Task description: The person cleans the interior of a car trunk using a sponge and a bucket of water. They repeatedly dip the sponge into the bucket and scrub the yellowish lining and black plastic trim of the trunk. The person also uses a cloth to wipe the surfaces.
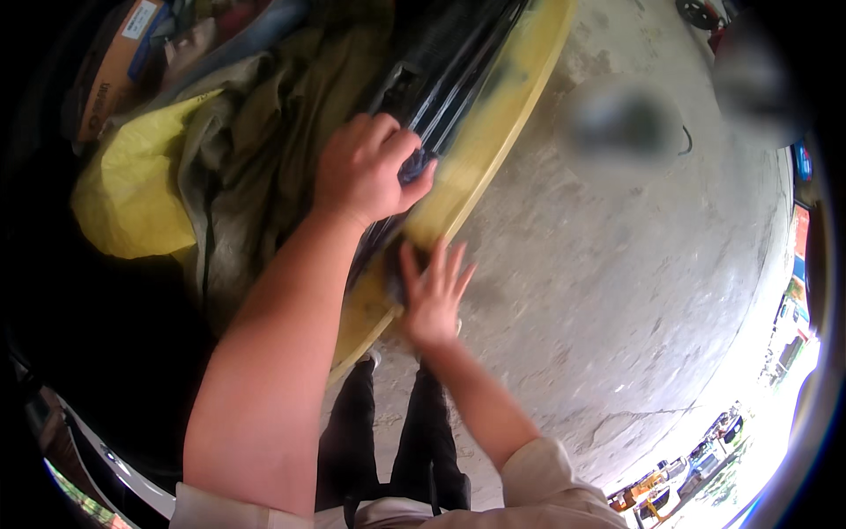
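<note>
My left hand (373,168) is over the black ribbed sill (449,99) of what looks like a car's load opening. Its fingers and thumb close around a small dark, bluish crumpled thing (415,165), too blurred to name. Along the sill's outer side runs a yellow, bumper-like panel (492,142) with a curved edge. Lower down, my right hand (436,297) is spread beside that edge with nothing visible in it. A dark patch (394,271) shows on the panel by its fingers; whether the hand touches the panel I cannot tell.
Inside the opening lie a crumpled grey-brown cloth (264,165), a yellow bag (142,192) and a cardboard box (109,79) bearing writing. Stained concrete floor (595,284) stretches to the right. A dark wheel-like object (697,13) stands at the far top right.
</note>
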`<state>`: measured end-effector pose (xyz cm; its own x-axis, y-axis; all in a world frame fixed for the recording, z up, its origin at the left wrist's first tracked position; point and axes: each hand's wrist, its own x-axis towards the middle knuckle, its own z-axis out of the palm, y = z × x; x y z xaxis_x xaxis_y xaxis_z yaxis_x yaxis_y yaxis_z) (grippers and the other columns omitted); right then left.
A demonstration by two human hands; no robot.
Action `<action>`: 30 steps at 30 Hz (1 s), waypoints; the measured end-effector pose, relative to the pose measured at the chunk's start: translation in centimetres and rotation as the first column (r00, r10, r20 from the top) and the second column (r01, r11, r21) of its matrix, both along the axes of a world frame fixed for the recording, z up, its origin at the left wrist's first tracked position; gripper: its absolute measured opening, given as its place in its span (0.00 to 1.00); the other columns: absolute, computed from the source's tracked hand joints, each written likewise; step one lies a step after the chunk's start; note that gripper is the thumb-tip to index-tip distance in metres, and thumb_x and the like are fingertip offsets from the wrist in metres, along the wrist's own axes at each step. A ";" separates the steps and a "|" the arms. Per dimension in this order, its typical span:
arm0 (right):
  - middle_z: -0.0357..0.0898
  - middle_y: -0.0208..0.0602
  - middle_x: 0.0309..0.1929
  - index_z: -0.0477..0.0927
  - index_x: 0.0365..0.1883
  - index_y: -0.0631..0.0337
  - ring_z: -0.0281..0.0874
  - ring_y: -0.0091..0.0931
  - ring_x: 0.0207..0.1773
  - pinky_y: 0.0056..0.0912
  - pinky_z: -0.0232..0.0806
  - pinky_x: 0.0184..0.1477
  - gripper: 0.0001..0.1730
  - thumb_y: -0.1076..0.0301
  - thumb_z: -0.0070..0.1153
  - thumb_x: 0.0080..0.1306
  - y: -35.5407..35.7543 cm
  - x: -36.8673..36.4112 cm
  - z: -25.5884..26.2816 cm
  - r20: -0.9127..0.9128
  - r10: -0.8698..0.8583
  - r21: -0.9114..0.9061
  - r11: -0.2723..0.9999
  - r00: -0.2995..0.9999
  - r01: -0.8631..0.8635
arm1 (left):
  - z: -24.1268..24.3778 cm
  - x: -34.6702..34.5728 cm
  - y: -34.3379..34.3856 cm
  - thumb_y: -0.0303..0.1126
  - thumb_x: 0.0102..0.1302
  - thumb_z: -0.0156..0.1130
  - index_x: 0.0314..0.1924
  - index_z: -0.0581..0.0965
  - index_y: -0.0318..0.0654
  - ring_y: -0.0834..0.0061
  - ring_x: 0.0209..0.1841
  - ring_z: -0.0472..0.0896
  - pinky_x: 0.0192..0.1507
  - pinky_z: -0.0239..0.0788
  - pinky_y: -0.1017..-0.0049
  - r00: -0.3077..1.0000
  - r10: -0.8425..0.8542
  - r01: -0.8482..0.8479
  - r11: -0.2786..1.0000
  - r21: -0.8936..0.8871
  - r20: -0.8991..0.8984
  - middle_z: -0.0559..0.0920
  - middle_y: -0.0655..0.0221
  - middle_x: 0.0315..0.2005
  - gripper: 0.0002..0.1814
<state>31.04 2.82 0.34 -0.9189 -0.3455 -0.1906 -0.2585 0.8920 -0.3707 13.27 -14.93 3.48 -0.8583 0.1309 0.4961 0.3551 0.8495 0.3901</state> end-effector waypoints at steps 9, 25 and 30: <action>0.53 0.51 0.86 0.67 0.79 0.66 0.46 0.52 0.88 0.81 0.42 0.80 0.43 0.64 0.53 0.63 -3.2 6.6 -1.4 0.006 0.248 -0.117 0.962 0.969 -0.246 | 0.3 0.1 0.1 0.41 0.58 0.76 0.32 0.81 0.49 0.63 0.35 0.81 0.35 0.75 0.64 0.999 -0.032 0.033 0.999 -0.032 0.017 0.81 0.72 0.33 0.12; 0.52 0.36 0.88 0.71 0.79 0.54 0.45 0.45 0.90 0.92 0.39 0.76 0.45 0.63 0.59 0.60 -3.0 10.4 -1.8 -0.058 0.344 -0.236 0.907 0.937 -0.348 | -0.7 -0.4 0.2 0.46 0.56 0.77 0.28 0.80 0.50 0.62 0.32 0.80 0.33 0.74 0.62 0.997 -0.031 0.029 0.999 -0.033 -0.077 0.78 0.73 0.28 0.14; 0.51 0.39 0.88 0.64 0.82 0.58 0.43 0.50 0.89 0.89 0.32 0.78 0.47 0.62 0.58 0.63 -1.6 -1.8 -0.2 -0.052 -0.024 -0.103 0.994 0.998 0.018 | 0.6 0.1 -0.6 0.43 0.60 0.76 0.33 0.83 0.50 0.64 0.36 0.84 0.36 0.77 0.66 0.998 -0.019 0.014 0.997 -0.078 -0.068 0.82 0.74 0.32 0.10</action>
